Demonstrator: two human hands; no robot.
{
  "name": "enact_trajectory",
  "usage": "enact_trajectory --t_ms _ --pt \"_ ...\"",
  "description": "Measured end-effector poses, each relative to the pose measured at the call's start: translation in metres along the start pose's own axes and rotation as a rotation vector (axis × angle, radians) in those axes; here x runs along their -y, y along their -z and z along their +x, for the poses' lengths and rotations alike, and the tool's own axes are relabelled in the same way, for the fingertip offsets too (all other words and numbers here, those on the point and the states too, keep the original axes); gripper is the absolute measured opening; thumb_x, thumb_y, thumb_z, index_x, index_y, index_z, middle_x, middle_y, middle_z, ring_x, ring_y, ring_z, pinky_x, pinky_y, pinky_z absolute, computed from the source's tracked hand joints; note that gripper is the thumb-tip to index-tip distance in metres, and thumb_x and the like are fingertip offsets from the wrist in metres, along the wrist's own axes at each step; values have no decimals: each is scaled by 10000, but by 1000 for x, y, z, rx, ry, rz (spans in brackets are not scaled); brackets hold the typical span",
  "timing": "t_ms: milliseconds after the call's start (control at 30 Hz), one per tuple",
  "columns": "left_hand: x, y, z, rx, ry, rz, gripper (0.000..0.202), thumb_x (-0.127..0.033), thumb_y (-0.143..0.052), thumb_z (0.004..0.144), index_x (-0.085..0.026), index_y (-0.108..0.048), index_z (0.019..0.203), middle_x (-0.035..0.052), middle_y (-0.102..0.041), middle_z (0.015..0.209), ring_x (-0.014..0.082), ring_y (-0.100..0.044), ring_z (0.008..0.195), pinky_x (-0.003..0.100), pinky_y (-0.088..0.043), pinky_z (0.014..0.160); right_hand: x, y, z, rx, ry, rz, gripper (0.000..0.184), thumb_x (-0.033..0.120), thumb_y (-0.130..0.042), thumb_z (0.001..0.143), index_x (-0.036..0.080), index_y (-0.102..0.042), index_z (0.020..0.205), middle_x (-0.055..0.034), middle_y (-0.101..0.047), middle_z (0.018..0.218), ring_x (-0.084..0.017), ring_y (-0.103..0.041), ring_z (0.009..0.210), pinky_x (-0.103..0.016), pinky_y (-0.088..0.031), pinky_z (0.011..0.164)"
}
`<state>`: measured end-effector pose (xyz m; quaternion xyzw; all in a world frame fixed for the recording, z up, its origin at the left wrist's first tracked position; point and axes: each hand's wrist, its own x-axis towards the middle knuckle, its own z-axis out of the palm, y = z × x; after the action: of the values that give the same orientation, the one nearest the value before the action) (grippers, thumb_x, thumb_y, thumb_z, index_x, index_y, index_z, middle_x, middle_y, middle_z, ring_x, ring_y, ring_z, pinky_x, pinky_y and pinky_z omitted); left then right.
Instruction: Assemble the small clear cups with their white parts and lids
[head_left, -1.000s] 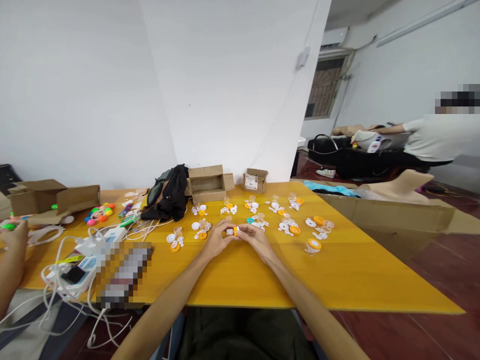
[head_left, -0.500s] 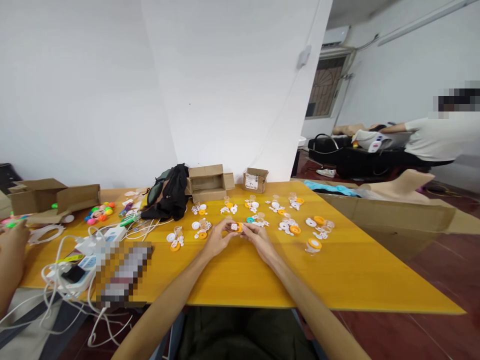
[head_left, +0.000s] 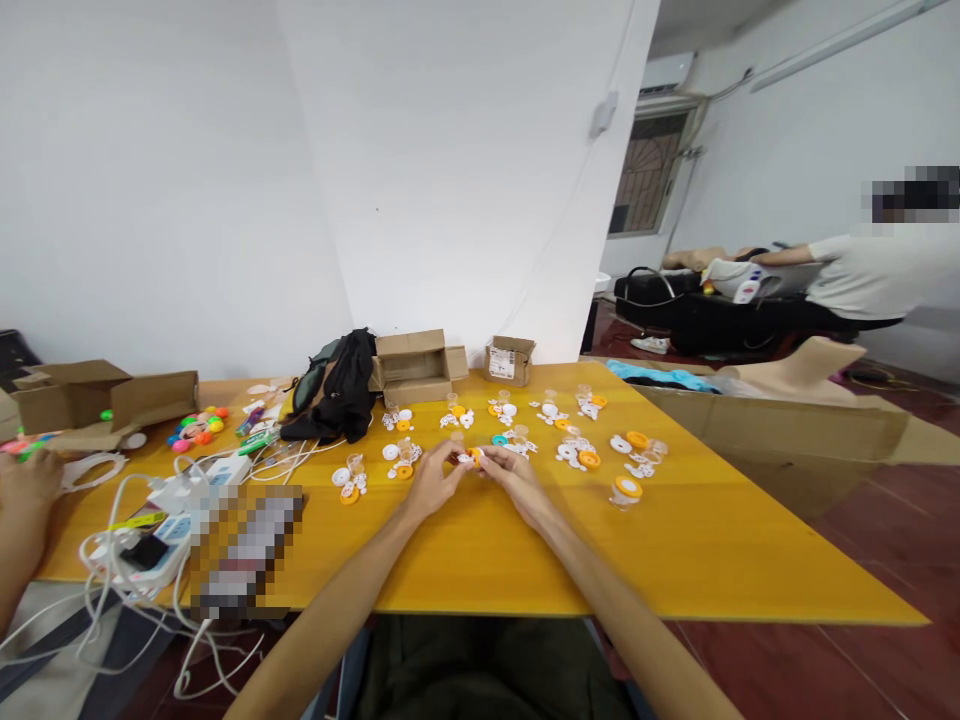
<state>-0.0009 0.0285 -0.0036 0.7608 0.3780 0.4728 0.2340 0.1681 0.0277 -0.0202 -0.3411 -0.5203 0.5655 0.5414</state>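
Over the middle of the table, my left hand (head_left: pixel 435 478) and my right hand (head_left: pixel 517 478) meet with fingers closed. Between their fingertips are a small orange plastic ring (head_left: pixel 476 456) and a white piece with dark spots (head_left: pixel 464 459). The left fingers are at the white piece and the right fingers at the ring; fingers partly cover both. Behind my hands lie small groups of parts: white discs (head_left: pixel 390 452), orange rings (head_left: pixel 589 460), a teal ring (head_left: pixel 499 440) and clear cups (head_left: pixel 356 464). To the right stands a clear cup with an orange rim and white top (head_left: pixel 627 490).
A phone (head_left: pixel 247 550), a power strip (head_left: pixel 161 545) and tangled white cables are on the left. Another person's hand (head_left: pixel 30 485) rests near colourful balls (head_left: pixel 199 428). A black bag (head_left: pixel 341 390) and cardboard boxes (head_left: pixel 412 368) line the back. A large carton (head_left: pixel 739 440) stands to the right.
The orange ring and white piece have turned between my fingertips; the ring now shows more edge-on. My hands stay in nearly the same place. The other person's hand at left has shifted slightly.
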Motion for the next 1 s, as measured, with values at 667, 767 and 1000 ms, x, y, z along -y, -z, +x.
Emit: enact_trajectory --t_ms 667,767,1000 --pt "5 1 0 46 -24 -43 218 -234 -696 806 -236 -722 1022 54 -698 970 212 -640 916 345 -513 853 1 -2 -1 21 78 -46 421 558 -847 579 249 -750 848 -55 -761 886 -265 -690 893 -435 -532 880" --pt "6 0 1 44 -5 -62 215 -251 -701 806 -234 -732 1018 60 -708 978 213 -646 916 344 -517 847 1 -2 -1 12 71 -36 432 552 -860 559 249 -752 846 -54 -764 887 -265 -696 884 -431 -538 871" --pt "8 0 -1 46 -35 -74 226 -280 -720 804 -227 -744 1022 69 -716 981 214 -656 907 350 -525 845 -4 0 1 -8 38 -77 428 542 -859 552 230 -768 830 -63 -775 867 -269 -710 849 -436 -546 863"
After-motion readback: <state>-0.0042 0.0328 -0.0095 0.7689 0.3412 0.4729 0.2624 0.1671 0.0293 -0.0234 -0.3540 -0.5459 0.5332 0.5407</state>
